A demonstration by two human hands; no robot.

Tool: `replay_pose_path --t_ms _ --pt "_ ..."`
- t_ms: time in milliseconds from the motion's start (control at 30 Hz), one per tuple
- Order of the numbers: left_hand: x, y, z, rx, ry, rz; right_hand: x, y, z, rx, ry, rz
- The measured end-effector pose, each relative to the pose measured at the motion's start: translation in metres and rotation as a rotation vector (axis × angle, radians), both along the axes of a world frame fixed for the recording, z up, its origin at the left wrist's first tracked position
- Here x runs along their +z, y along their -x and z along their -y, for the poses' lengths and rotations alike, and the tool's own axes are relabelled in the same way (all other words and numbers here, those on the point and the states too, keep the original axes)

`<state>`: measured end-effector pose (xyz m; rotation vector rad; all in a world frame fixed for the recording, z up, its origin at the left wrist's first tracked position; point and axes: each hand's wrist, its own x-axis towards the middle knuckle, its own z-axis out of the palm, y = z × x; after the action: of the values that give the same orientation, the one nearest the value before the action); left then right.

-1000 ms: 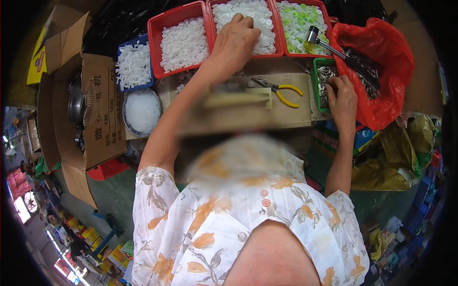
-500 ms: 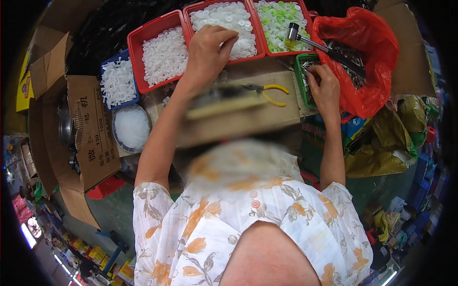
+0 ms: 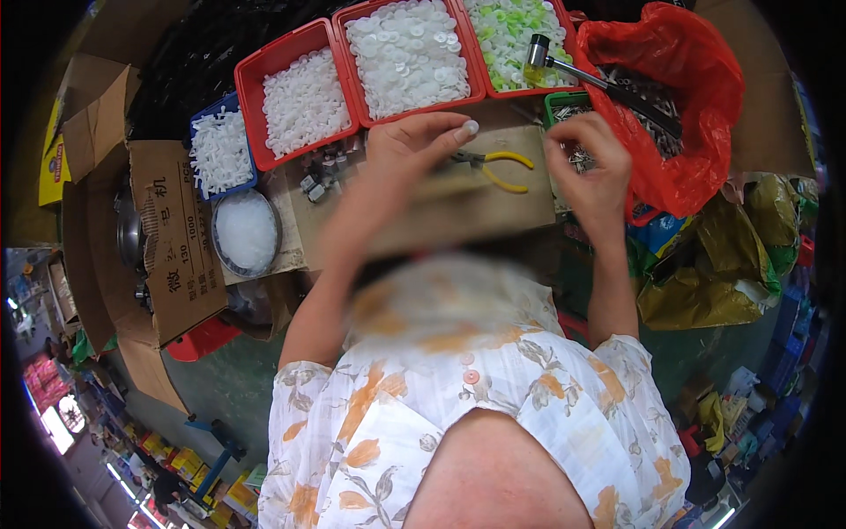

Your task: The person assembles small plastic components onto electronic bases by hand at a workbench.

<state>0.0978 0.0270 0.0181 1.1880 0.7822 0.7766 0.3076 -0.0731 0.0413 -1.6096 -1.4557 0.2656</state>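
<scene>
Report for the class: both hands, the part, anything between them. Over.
Left hand pinches white disc. Right hand by green tray, grip contents unclear. Yellow-handled pliers between hands.

Plastic disc (image 3: 471, 128) (smooth), glossy crinkled bag (image 3: 705, 172)

The two hands are apart at nearly the same height, the left hand (image 3: 407, 144) slightly higher than the right hand (image 3: 595, 166). Left thumb (image 3: 450, 144) and left index finger (image 3: 441, 122) meet in a pinch, tips pointing toward the right hand. The left forearm (image 3: 339, 264), blurred, slants up to its wrist; the right forearm (image 3: 611, 273) rises almost straight below its hand, whose fingers curl toward the left hand.
</scene>
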Motion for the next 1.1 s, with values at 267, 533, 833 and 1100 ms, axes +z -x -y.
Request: replay_pose_path --t_ms 267,533,833,1100 --pt "0.006 0.005 0.014 0.010 -0.061 -0.148 0.002 0.048 -0.011 0.102 -0.057 0.071" --pt "-0.003 0.016 0.018 0.036 -0.161 -0.137 0.001 0.060 -0.012 0.111 -0.103 0.170" --pt "-0.001 0.025 0.019 -0.024 0.030 -0.069 0.003 0.059 -0.016 0.149 -0.024 -0.063" --pt "-0.032 0.030 0.021 -0.071 -0.149 -0.085 -0.013 0.044 -0.019 0.317 0.280 -0.484"
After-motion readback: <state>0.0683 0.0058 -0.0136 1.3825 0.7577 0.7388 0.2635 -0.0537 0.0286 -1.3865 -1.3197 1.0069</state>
